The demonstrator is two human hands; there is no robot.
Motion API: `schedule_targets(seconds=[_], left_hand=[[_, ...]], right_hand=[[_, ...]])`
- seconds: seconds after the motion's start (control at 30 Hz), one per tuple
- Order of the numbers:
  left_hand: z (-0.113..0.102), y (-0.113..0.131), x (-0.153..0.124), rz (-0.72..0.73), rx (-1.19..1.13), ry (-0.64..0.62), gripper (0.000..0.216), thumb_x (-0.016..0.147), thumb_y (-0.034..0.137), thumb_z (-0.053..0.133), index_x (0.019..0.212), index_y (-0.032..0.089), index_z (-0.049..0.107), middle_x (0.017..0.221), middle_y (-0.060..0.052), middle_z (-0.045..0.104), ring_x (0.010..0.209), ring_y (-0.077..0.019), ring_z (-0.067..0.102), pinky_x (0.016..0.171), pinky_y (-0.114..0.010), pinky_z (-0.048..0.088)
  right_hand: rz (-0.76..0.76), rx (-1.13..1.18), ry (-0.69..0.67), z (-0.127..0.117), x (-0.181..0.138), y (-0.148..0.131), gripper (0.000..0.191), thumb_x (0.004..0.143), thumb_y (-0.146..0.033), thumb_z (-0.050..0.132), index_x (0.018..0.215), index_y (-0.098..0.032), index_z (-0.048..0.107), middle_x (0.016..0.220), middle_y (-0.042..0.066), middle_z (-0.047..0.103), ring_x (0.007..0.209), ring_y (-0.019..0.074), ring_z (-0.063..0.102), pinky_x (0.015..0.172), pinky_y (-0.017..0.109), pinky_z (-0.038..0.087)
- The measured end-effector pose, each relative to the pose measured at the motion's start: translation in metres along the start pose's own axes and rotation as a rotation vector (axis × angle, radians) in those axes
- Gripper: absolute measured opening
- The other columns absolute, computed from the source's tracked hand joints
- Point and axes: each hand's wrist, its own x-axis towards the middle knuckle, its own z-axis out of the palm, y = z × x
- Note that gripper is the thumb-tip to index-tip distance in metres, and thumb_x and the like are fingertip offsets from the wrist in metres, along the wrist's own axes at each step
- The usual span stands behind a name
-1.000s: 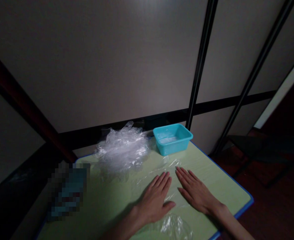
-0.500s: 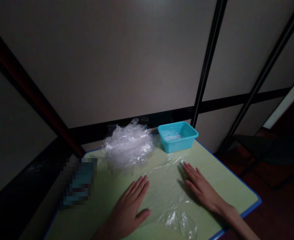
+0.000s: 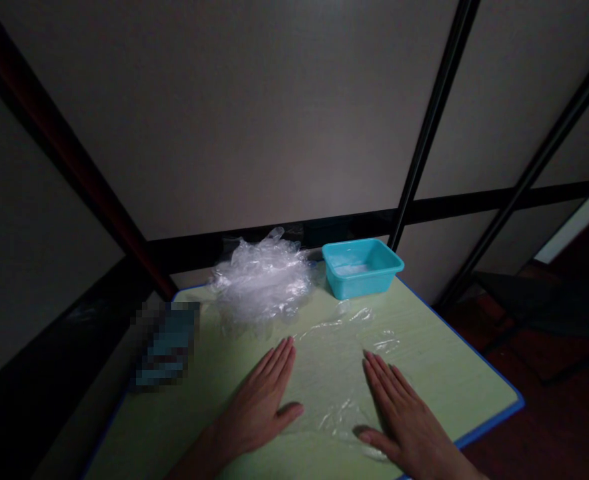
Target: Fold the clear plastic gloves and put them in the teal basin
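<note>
A thin clear plastic sheet [image 3: 334,360] lies spread flat on the light green table [image 3: 439,360] in front of me. My left hand [image 3: 259,407] rests palm down on its left edge, fingers straight and together. My right hand [image 3: 404,417] presses flat on the sheet's right side, thumb out toward the middle. Neither hand grips anything. Behind the sheet sits a crumpled heap of clear plastic [image 3: 261,280], and to its right a small turquoise tub [image 3: 361,267] with something pale inside.
A blurred blue object [image 3: 167,343] lies at the table's left edge. The table has a blue rim and stands against a pale panelled wall with dark bars. To the right the floor is dark, with a dark chair [image 3: 539,300].
Both hands slid apart over the sheet, the left going left, the right going right and then toward me. The sheet now lies flatter. The view shifted slightly.
</note>
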Motion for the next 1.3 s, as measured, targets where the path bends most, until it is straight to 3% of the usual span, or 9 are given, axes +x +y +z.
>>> schedule_targets(seconds=[0.23, 0.33, 0.43, 0.77, 0.93, 1.03, 1.13, 1.2, 1.3], left_hand=[[-0.029, 0.053, 0.035, 0.116, -0.12, 0.007, 0.077, 0.082, 0.049, 0.042, 0.138, 0.008, 0.007, 0.144, -0.011, 0.001, 0.131, -0.0216, 0.0, 0.107, -0.035, 0.013], [-0.02, 0.078, 0.055, 0.227, -0.181, -0.012, 0.074, 0.084, 0.049, 0.038, 0.137, 0.006, 0.01, 0.144, -0.013, 0.001, 0.131, -0.0207, -0.002, 0.108, -0.033, 0.011], [-0.006, 0.086, 0.063, 0.255, -0.199, -0.045, 0.074, 0.084, 0.051, 0.037, 0.136, 0.004, 0.013, 0.144, -0.014, 0.005, 0.131, -0.0218, -0.002, 0.108, -0.035, 0.01], [-0.004, 0.018, 0.012, 0.103, -0.09, -0.059, 0.086, 0.074, 0.04, 0.057, 0.138, 0.017, 0.005, 0.145, -0.008, 0.003, 0.132, -0.0214, 0.006, 0.107, -0.036, 0.014], [-0.002, 0.008, 0.0, 0.087, -0.074, -0.042, 0.088, 0.074, 0.041, 0.055, 0.138, 0.02, 0.0, 0.145, -0.006, 0.002, 0.132, -0.0227, 0.007, 0.107, -0.039, 0.015], [-0.004, 0.009, 0.002, 0.094, -0.089, -0.055, 0.086, 0.073, 0.041, 0.056, 0.139, 0.019, 0.004, 0.145, -0.007, 0.004, 0.132, -0.023, 0.007, 0.107, -0.039, 0.015], [-0.006, 0.01, 0.002, 0.101, -0.118, -0.055, 0.086, 0.071, 0.04, 0.059, 0.138, 0.019, 0.01, 0.145, -0.006, 0.006, 0.132, -0.0227, 0.009, 0.107, -0.039, 0.016], [-0.008, 0.01, 0.001, 0.101, -0.13, -0.05, 0.087, 0.07, 0.039, 0.06, 0.138, 0.02, 0.011, 0.145, -0.006, 0.006, 0.132, -0.0223, 0.009, 0.107, -0.039, 0.015], [-0.009, 0.01, -0.001, 0.1, -0.147, -0.049, 0.088, 0.068, 0.037, 0.062, 0.138, 0.021, 0.011, 0.145, -0.004, 0.007, 0.132, -0.0222, 0.01, 0.107, -0.042, 0.013]], right_hand=[[-0.029, 0.006, 0.037, 0.003, 0.0, 0.003, 0.089, 0.078, -0.059, 0.042, 0.138, -0.013, -0.006, 0.143, 0.012, 0.01, 0.128, 0.0303, 0.019, 0.101, 0.047, 0.028], [-0.03, 0.006, 0.044, 0.007, 0.001, 0.003, 0.091, 0.077, -0.06, 0.042, 0.138, -0.012, -0.006, 0.143, 0.012, 0.011, 0.129, 0.0303, 0.018, 0.102, 0.047, 0.027], [-0.03, 0.012, 0.043, 0.008, 0.001, 0.003, 0.092, 0.076, -0.061, 0.042, 0.138, -0.012, -0.005, 0.143, 0.012, 0.011, 0.129, 0.0301, 0.019, 0.102, 0.047, 0.027], [-0.029, 0.007, 0.037, 0.007, 0.0, 0.003, 0.091, 0.078, -0.061, 0.041, 0.137, -0.013, -0.01, 0.142, 0.014, 0.012, 0.128, 0.0311, 0.021, 0.099, 0.048, 0.031], [-0.02, 0.078, -0.019, -0.01, 0.005, 0.006, 0.094, 0.074, -0.063, 0.044, 0.138, -0.014, -0.005, 0.143, 0.013, 0.009, 0.129, 0.03, 0.017, 0.101, 0.046, 0.029], [-0.004, 0.112, -0.023, -0.039, 0.032, 0.011, 0.082, 0.079, -0.057, 0.043, 0.139, -0.016, 0.006, 0.143, 0.01, 0.015, 0.129, 0.0268, 0.018, 0.103, 0.044, 0.024], [-0.026, 0.161, -0.023, -0.059, 0.075, 0.019, 0.057, 0.085, -0.046, 0.04, 0.133, -0.017, 0.032, 0.135, 0.009, 0.038, 0.12, 0.0226, 0.039, 0.1, 0.036, 0.031], [-0.022, 0.191, -0.05, -0.059, 0.103, 0.026, 0.038, 0.088, -0.033, 0.038, 0.122, -0.018, 0.047, 0.123, 0.006, 0.052, 0.107, 0.0186, 0.051, 0.09, 0.027, 0.04], [0.047, 0.163, -0.006, -0.045, 0.126, 0.037, 0.027, 0.085, -0.021, 0.039, 0.105, -0.018, 0.057, 0.107, 0.006, 0.06, 0.096, 0.0191, 0.056, 0.082, 0.027, 0.041]])
